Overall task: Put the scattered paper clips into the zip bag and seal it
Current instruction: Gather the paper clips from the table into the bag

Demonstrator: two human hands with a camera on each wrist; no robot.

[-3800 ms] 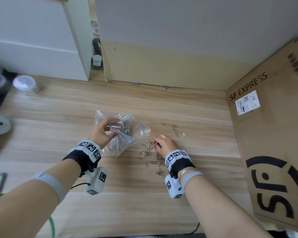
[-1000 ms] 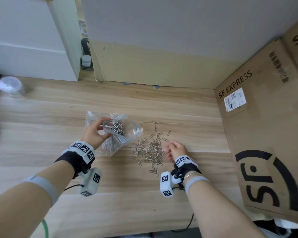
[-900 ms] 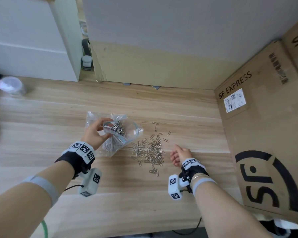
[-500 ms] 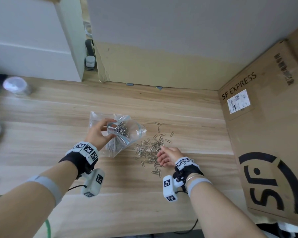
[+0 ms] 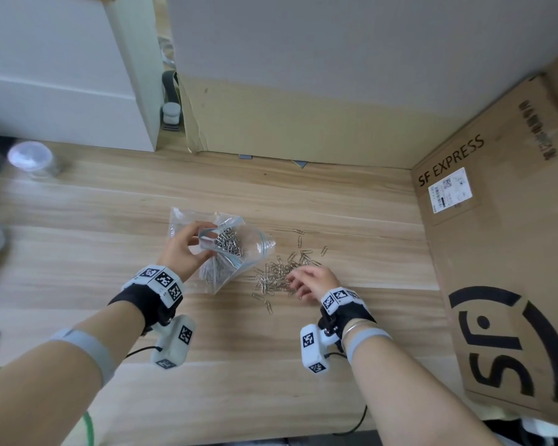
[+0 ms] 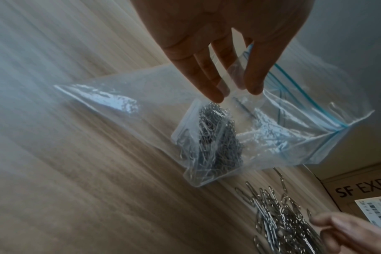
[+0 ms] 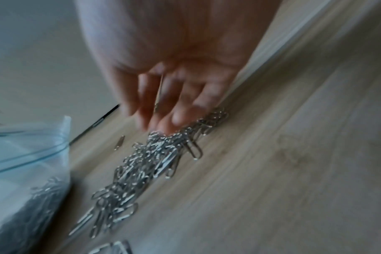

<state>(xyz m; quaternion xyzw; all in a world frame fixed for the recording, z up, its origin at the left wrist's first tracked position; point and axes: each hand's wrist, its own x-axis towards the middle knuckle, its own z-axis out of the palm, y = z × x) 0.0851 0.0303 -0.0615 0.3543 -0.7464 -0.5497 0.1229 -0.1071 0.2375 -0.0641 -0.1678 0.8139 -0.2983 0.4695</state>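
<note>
My left hand [image 5: 187, 249] pinches the rim of the clear zip bag [image 5: 255, 249] between thumb and fingers and holds its mouth open toward the right. The left wrist view shows the bag [image 6: 141, 106] with a clump of paper clips [image 6: 215, 146] inside; its lower corner rests on the table. Loose silver paper clips [image 5: 274, 278] lie in a pile just right of the bag. My right hand [image 5: 306, 280] sits on the pile's right end. Its fingertips [image 7: 174, 120] are bunched down onto the clips [image 7: 137, 171]. A thin wire shows between the fingers.
A large SF Express cardboard box [image 5: 496, 252] walls off the right side. A cardboard panel [image 5: 287, 123] and a white cabinet [image 5: 62, 75] stand at the back. A clear lidded jar [image 5: 33, 159] sits far left. Three stray clips [image 5: 300, 241] lie beyond the pile.
My right hand, drawn back to the right of the pile and open about a second ago, has moved left onto the clips and curled over them. The left hand and bag have stayed put.
</note>
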